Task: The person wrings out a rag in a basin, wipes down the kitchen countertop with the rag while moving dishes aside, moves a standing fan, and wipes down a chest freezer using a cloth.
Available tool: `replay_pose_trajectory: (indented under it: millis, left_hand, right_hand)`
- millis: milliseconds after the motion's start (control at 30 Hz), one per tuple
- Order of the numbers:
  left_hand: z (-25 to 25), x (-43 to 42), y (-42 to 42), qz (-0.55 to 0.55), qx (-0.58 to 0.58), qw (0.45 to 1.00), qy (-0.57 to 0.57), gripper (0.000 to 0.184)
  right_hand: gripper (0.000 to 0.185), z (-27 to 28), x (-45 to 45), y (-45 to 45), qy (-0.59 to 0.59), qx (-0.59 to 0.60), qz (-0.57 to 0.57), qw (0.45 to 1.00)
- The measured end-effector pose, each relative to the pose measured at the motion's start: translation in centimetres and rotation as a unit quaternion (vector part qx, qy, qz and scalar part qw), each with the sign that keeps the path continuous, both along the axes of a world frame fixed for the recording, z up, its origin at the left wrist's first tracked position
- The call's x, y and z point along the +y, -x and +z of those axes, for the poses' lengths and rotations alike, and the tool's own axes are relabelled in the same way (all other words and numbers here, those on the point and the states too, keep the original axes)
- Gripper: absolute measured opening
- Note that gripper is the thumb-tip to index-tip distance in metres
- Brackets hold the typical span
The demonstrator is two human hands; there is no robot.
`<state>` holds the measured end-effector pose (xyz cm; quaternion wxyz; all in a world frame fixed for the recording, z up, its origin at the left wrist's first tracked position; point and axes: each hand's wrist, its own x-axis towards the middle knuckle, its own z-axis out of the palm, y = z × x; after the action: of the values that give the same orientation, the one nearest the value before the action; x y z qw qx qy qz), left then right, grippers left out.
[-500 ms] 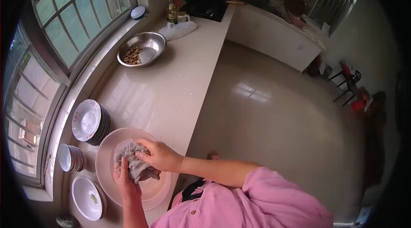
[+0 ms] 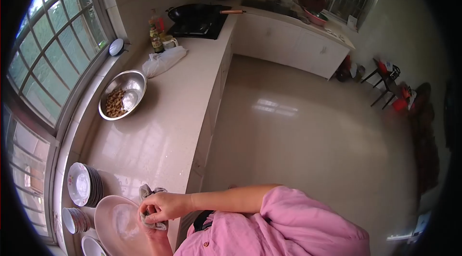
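here, the right hand [image 2: 167, 205] curls closed round a crumpled grey rag [image 2: 150, 191] by the pink basin [image 2: 104, 218]; the left hand [image 2: 155, 233], partly hidden below, has an unclear grip.

Daylight from the window [image 2: 55, 54] glares off the counter [image 2: 166, 123].

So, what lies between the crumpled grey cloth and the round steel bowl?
No objects: just glossy pale countertop between the cloth and the bowl, as the head view shows.

The short-sleeved pink shirt [image 2: 274, 229] shows a button [image 2: 206, 244].
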<state>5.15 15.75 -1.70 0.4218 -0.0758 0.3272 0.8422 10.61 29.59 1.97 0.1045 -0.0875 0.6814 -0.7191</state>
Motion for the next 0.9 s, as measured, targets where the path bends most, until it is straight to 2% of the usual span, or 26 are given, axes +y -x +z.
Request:
replay_pose_trajectory:
  millis: [33,67,100,133,167,200,233,267,300,367,400,467,500,533,600,667,733,900]
  left_hand:
    - [1.1,1.4,-0.5,-0.127,0.092,0.983,-0.097,0.033]
    - [-0.4,1.9,-0.2,-0.128,0.089,0.983,-0.101,0.033]
    - [-3.2,1.8,0.6,-0.01,0.165,0.985,0.057,0.034]
    - [-3.4,3.1,0.7,0.107,0.235,0.942,0.213,0.038]
    - [-3.7,4.4,0.1,0.193,0.262,0.91,0.255,0.046]
    - [-3.0,4.0,0.1,0.094,0.309,0.881,0.347,0.051]
    - [-7.3,2.7,1.6,0.096,0.451,0.739,0.492,0.051]
    - [-11.9,1.3,2.7,0.094,0.567,0.551,0.605,0.053]
    - [-13.6,1.1,2.0,0.091,0.57,0.551,0.602,0.053]
    - [-15.3,1.8,0.5,0.082,0.561,0.37,0.736,0.062]
    - [-14.6,3.0,-0.3,0.08,0.563,0.372,0.734,0.062]
    - [-12.8,4.8,-1.7,-0.064,0.446,0.383,0.806,0.074]
    - [-13.9,4.3,-1.1,-0.08,0.493,0.395,0.771,0.074]
    - [-14.5,4.7,-0.8,-0.085,0.49,0.393,0.774,0.074]
    - [-15.3,5.8,0.6,-0.093,0.566,0.385,0.723,0.075]
    - [-13.6,9.1,1.4,-0.098,0.58,0.419,0.692,0.077]
    - [-12.5,12.6,2.4,-0.133,0.589,0.429,0.672,0.078]
    - [-13.0,18.4,5.1,-0.155,0.688,0.418,0.573,0.069]
  right_hand:
    - [0.035,1.3,1.9,-0.8,0.136,-0.076,-0.055,0.986]
    - [0.035,0.9,3.2,-0.9,0.133,-0.078,-0.058,0.986]
    - [0.032,0.0,4.6,-0.9,0.206,-0.108,-0.11,0.966]
    - [0.03,-0.6,6.0,-1.0,0.278,-0.134,-0.162,0.937]
    - [0.028,-1.2,7.4,-1.4,0.262,-0.159,-0.182,0.934]
    - [0.028,-2.1,8.6,-2.0,0.262,-0.159,-0.186,0.934]
    - [0.026,-3.1,9.7,-2.7,0.251,-0.191,-0.195,0.929]
    - [0.025,-4.1,10.8,-3.4,0.24,-0.222,-0.203,0.923]
    - [0.026,-4.9,12.0,-4.5,0.237,-0.239,-0.21,0.918]
    - [0.025,-6.5,14.5,-6.6,0.226,-0.256,-0.249,0.906]
    - [0.023,-7.3,15.7,-7.6,0.214,-0.272,-0.283,0.894]
    - [0.021,-9.0,17.9,-9.4,0.214,-0.284,-0.328,0.875]
    - [0.018,-9.8,18.6,-10.5,0.214,-0.298,-0.366,0.855]
    - [0.018,-10.4,19.2,-11.5,0.217,-0.304,-0.364,0.853]
    - [0.017,-11.6,19.5,-12.5,0.235,-0.323,-0.418,0.816]
    - [0.016,-12.4,19.2,-13.2,0.248,-0.316,-0.418,0.815]
    - [0.015,-12.9,18.6,-13.3,0.269,-0.325,-0.415,0.806]
    - [0.018,-12.1,17.4,-12.8,0.246,-0.331,-0.411,0.813]
